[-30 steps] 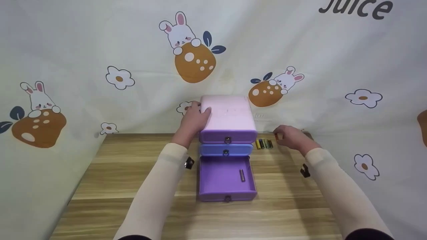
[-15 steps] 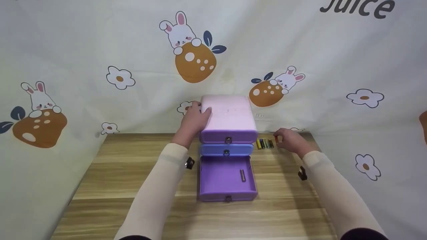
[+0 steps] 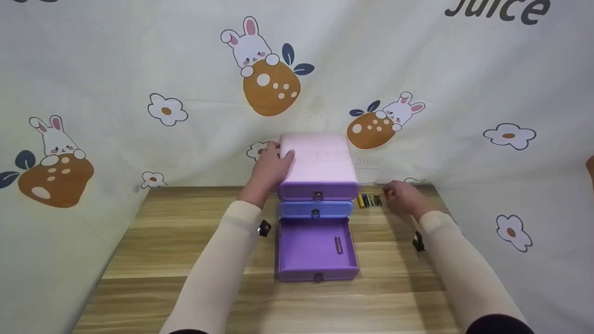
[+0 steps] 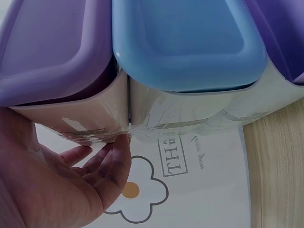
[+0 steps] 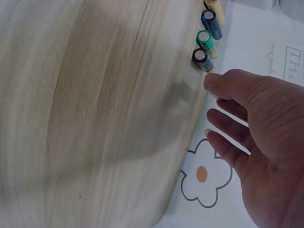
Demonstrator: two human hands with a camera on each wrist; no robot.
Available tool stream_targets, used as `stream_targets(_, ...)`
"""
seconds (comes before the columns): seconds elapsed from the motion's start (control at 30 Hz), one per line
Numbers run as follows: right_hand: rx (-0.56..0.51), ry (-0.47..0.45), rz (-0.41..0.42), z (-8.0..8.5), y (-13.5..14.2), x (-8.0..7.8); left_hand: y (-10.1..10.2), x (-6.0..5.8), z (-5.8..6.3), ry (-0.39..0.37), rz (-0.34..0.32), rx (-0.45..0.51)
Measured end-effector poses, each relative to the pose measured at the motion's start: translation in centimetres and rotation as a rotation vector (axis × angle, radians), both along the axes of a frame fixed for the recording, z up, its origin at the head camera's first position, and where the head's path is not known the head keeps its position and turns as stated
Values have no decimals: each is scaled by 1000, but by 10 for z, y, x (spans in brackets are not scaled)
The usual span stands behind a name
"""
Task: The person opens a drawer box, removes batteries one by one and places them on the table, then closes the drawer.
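My left hand [image 3: 270, 169] holds the upper left side of a small drawer cabinet [image 3: 318, 155], thumb over its pink top and fingers against its side. In the left wrist view, the curled fingers [image 4: 116, 161] touch the side wall below the purple and blue drawers. The cabinet's lowest purple drawer [image 3: 306, 250] is pulled out, with one dark battery [image 3: 338, 245] in it. To the right, my right hand [image 3: 406, 198] pinches a small reddish battery, mostly hidden by its fingers. Beside it stands a row of several batteries [image 5: 205, 40], yellow, blue, green and black.
The closed blue drawer [image 3: 315, 209] sits between the two purple ones. A black clip [image 3: 264, 228] shows near the left forearm, another black clip [image 3: 418, 241] near the right. A printed curtain [image 3: 195, 60] hangs behind the wooden table [image 3: 195, 260].
My right hand has shifted slightly nearer and turned, so the orange-red battery in its fingers is now almost hidden. The left hand stays on the cabinet.
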State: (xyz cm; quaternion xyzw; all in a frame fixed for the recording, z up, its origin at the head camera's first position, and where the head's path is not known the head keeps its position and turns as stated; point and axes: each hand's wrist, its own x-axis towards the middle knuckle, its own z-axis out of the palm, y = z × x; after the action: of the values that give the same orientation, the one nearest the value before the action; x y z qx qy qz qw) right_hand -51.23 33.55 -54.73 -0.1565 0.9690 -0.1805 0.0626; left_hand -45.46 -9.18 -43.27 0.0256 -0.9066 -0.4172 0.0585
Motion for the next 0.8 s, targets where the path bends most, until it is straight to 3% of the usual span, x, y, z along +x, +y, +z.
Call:
stream_targets(0.33,-45,-102,-63,-10,1,-6,0,1,-1,-4,3,3)
stream_targets(0.8,-54,-96,-29,-14,-3,-11,-1,-1,-1,-8,6,16)
